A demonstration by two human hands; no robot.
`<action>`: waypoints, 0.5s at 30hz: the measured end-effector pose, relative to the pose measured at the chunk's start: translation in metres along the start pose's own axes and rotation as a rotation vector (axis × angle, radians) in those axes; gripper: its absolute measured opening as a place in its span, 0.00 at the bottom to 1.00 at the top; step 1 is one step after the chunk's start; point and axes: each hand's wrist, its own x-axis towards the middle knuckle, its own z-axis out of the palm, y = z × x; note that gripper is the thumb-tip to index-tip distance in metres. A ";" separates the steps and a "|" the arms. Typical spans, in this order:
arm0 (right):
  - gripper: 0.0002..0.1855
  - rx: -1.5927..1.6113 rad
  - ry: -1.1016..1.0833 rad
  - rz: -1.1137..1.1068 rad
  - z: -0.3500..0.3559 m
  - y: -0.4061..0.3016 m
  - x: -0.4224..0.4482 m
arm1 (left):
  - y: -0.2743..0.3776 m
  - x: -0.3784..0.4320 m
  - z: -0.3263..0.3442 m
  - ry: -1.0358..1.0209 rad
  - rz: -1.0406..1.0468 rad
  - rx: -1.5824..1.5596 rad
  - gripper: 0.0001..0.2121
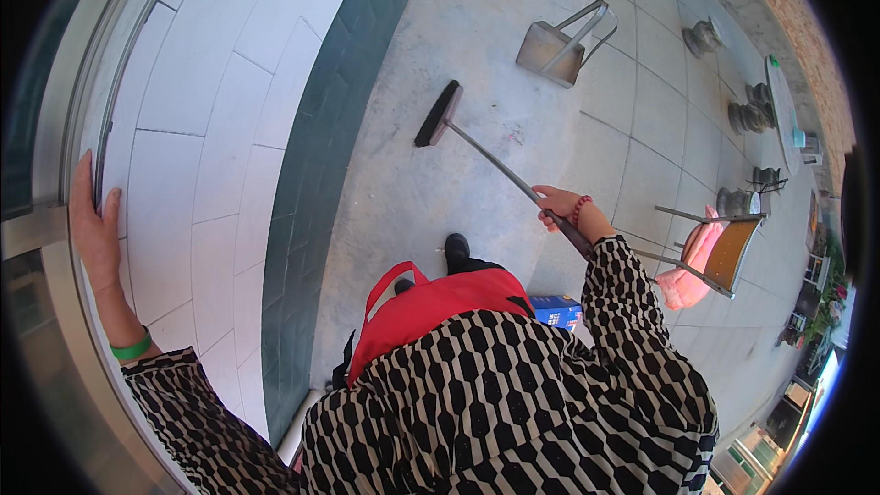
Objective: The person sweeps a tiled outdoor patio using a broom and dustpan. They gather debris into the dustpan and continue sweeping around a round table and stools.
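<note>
My right hand (pixel 560 206) grips the dark handle of a push broom (pixel 495 158). The broom slants away from me, and its black-bristled head (pixel 438 113) is on or just above the concrete floor (pixel 392 199); I cannot tell which. Against the metal frame of a window or door (pixel 82 110) at the left rests my left hand (pixel 95 234), fingers apart and holding nothing. Beyond the broom head stands a metal dustpan (pixel 552 51) with a tall looped handle. A few small bits of debris (pixel 514 136) lie on the floor between broom and dustpan.
White tiles (pixel 165 172) with a dark green tiled band (pixel 313 172) line the wall at left. A blue box (pixel 557 309) sits near my feet. To the right is a chair (pixel 732 254) with a pink cloth (pixel 691 271). Farther off are a round table (pixel 784 110) and several stools.
</note>
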 end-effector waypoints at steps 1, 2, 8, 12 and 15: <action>0.30 0.008 0.017 0.014 -0.009 0.009 -0.010 | 0.000 0.000 0.000 0.005 0.010 0.008 0.25; 0.30 0.013 0.047 0.017 -0.017 0.019 -0.020 | 0.000 0.001 0.000 0.000 0.011 -0.007 0.25; 0.31 0.091 0.167 0.049 -0.040 0.062 -0.080 | 0.001 0.000 -0.002 0.020 -0.005 0.017 0.25; 0.30 0.044 0.181 0.012 -0.018 0.077 -0.122 | 0.002 -0.001 -0.004 0.020 0.000 0.014 0.24; 0.28 0.026 0.116 0.019 0.012 0.086 -0.140 | 0.001 0.000 -0.003 0.012 -0.002 -0.027 0.23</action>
